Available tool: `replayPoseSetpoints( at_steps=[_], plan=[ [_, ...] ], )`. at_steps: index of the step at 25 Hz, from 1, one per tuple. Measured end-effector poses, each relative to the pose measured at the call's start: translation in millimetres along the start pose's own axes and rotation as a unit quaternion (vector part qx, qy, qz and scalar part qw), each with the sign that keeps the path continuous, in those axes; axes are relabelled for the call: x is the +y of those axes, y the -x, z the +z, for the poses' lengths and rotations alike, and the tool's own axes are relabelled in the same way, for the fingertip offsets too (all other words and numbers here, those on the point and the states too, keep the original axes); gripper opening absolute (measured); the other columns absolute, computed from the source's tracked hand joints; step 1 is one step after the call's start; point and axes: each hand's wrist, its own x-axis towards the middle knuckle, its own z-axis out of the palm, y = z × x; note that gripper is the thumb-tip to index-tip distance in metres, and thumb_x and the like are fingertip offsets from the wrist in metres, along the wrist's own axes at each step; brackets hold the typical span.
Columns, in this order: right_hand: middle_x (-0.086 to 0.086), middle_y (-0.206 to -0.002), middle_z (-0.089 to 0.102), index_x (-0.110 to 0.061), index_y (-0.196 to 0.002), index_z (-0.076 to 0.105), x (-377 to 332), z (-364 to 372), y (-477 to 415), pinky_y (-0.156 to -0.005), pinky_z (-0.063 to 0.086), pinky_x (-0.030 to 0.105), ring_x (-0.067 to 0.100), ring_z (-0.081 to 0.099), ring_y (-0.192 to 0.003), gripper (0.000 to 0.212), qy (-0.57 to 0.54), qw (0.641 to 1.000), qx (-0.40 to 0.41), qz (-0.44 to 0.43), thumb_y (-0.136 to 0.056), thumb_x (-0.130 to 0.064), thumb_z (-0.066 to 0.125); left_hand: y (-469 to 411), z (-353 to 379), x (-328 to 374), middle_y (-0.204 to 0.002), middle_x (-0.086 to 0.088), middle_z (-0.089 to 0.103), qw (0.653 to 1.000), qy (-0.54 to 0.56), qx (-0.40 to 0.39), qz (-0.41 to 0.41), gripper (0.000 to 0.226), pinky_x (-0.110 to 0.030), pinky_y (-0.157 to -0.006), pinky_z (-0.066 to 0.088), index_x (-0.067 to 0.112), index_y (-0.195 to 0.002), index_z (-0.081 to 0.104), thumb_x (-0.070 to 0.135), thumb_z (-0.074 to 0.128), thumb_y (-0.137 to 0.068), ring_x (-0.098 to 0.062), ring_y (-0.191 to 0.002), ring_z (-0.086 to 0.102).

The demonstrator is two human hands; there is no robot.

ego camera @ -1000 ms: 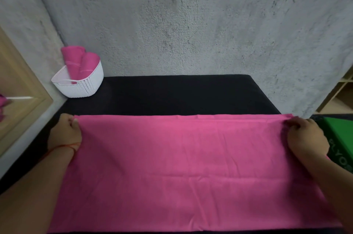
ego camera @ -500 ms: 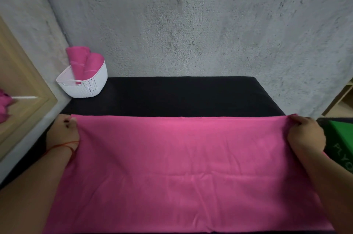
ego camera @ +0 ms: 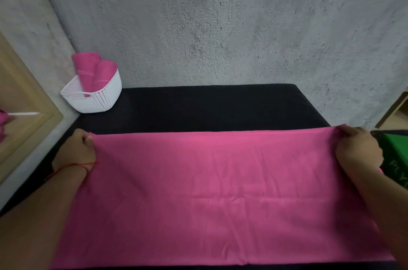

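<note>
Soft matt cloth against rough grey concrete.
The pink cloth (ego camera: 220,192) is a matt fabric, smooth but for faint creases, spread over the bench (ego camera: 209,111), whose black cover looks like dull, fuzzy textile. The white basket (ego camera: 97,102) is perforated plastic with a mild sheen, holding rolled pink towels (ego camera: 85,66) of napped cloth. The wall (ego camera: 242,27) is rough, pitted concrete; the frame (ego camera: 33,113) at the left is pale, smooth wood.

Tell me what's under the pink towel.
Black tabletop shows beyond the far edge of the pink towel and at its left. Whatever lies beneath the towel itself is covered; no bulges show.
</note>
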Motion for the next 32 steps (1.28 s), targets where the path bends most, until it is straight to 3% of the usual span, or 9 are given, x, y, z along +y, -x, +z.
replayPoseSetpoints(
  at_steps=[4, 11, 13, 16, 18, 21, 24, 28, 32],
  plan=[
    [0.006, -0.139, 0.058, -0.031, -0.143, 0.062, -6.8, -3.5, -5.0, -0.092, 0.053, 0.057, 0.048, 0.066, -0.105, 0.045, -0.010, 0.998, 0.058, -0.015, -0.105, -0.023, 0.039, -2.1, 2.2, -11.7, -0.107, -0.019, 0.065, 0.997, 0.061, 0.042, 0.009, 0.018, -0.050, -0.081, 0.048, 0.025, -0.107, 0.052, 0.040, 0.043, -0.107, -0.045, -0.098, 0.063],
    [0.016, -0.133, 0.060, -0.029, -0.133, 0.070, 1.1, 11.8, -16.4, -0.096, 0.055, 0.061, 0.048, 0.062, -0.114, 0.048, 0.063, 0.996, -0.066, -0.001, -0.090, -0.016, 0.052, -20.0, 8.3, -10.0, -0.113, -0.026, 0.061, 0.999, -0.021, -0.034, 0.001, 0.014, -0.050, -0.086, 0.049, 0.019, -0.103, 0.056, 0.030, 0.048, -0.103, -0.046, -0.102, 0.061],
    [0.017, -0.136, 0.059, -0.029, -0.138, 0.066, 0.6, 12.1, -15.5, -0.100, 0.053, 0.060, 0.048, 0.058, -0.120, 0.050, 0.059, 0.995, -0.080, 0.021, -0.091, -0.019, 0.052, -24.6, 3.8, 0.5, -0.127, -0.028, 0.056, 0.995, -0.062, -0.071, -0.031, 0.018, -0.052, -0.096, 0.046, 0.017, -0.116, 0.055, 0.026, 0.047, -0.102, -0.047, -0.114, 0.056],
    [0.014, -0.148, 0.051, -0.030, -0.145, 0.060, -4.3, 8.5, -16.8, -0.107, 0.040, 0.062, 0.046, 0.046, -0.132, 0.053, 0.104, 0.994, -0.039, -0.024, -0.092, -0.027, 0.053, -17.0, -0.1, 37.9, -0.144, -0.013, 0.051, 0.974, -0.171, -0.069, 0.129, 0.050, -0.056, -0.103, 0.044, 0.030, -0.142, 0.052, 0.023, 0.052, -0.093, -0.041, -0.128, 0.050],
    [0.010, -0.144, 0.058, -0.030, -0.139, 0.064, -21.5, 10.2, -13.3, -0.107, 0.041, 0.061, 0.042, 0.050, -0.129, 0.056, 0.097, 0.982, 0.004, -0.163, -0.087, -0.039, 0.045, 5.8, 9.2, 78.8, -0.139, 0.001, 0.058, 0.937, -0.132, -0.131, 0.295, 0.046, -0.052, -0.105, 0.045, 0.036, -0.134, 0.060, 0.044, 0.046, -0.091, -0.030, -0.125, 0.054],
    [-0.004, -0.143, 0.062, -0.039, -0.141, 0.062, -92.3, 22.9, 7.8, -0.113, 0.040, 0.056, 0.029, 0.055, -0.133, 0.059, 0.065, 0.930, -0.153, -0.327, -0.091, -0.064, 0.043, 45.0, 32.0, 152.1, -0.128, 0.007, 0.056, 0.900, -0.088, -0.248, 0.347, 0.054, -0.046, -0.107, 0.044, 0.037, -0.128, 0.060, 0.075, 0.051, -0.090, -0.021, -0.121, 0.051],
    [-0.008, -0.128, 0.059, -0.040, -0.130, 0.062, -161.5, 35.8, 36.2, -0.110, 0.039, 0.049, 0.022, 0.053, -0.126, 0.055, 0.135, 0.874, -0.280, -0.373, -0.084, -0.069, 0.063, 49.9, 43.9, 205.1, -0.112, 0.010, 0.055, 0.880, -0.102, -0.319, 0.336, 0.055, -0.045, -0.102, 0.045, 0.036, -0.105, 0.058, 0.082, 0.066, -0.075, -0.017, -0.113, 0.048],
    [-0.009, -0.099, 0.067, -0.035, -0.096, 0.064, -203.8, 39.2, 33.8, -0.093, 0.054, 0.038, 0.020, 0.064, -0.099, 0.051, 0.152, 0.845, -0.372, -0.351, -0.057, -0.069, 0.063, 47.6, 45.1, 247.8, -0.099, 0.009, 0.069, 0.833, -0.111, -0.419, 0.345, 0.057, -0.037, -0.088, 0.057, 0.030, -0.093, 0.067, 0.080, 0.076, -0.068, -0.013, -0.092, 0.066],
    [-0.007, -0.099, 0.065, -0.027, -0.090, 0.063, -194.1, 46.0, 34.6, -0.088, 0.051, 0.036, 0.020, 0.061, -0.095, 0.045, 0.107, 0.818, -0.359, -0.437, -0.078, -0.070, 0.064, 61.7, 56.3, 246.5, -0.083, 0.008, 0.065, 0.844, -0.056, -0.347, 0.405, 0.056, -0.036, -0.081, 0.055, 0.026, -0.084, 0.062, 0.082, 0.066, -0.078, -0.015, -0.081, 0.064]
  ],
)
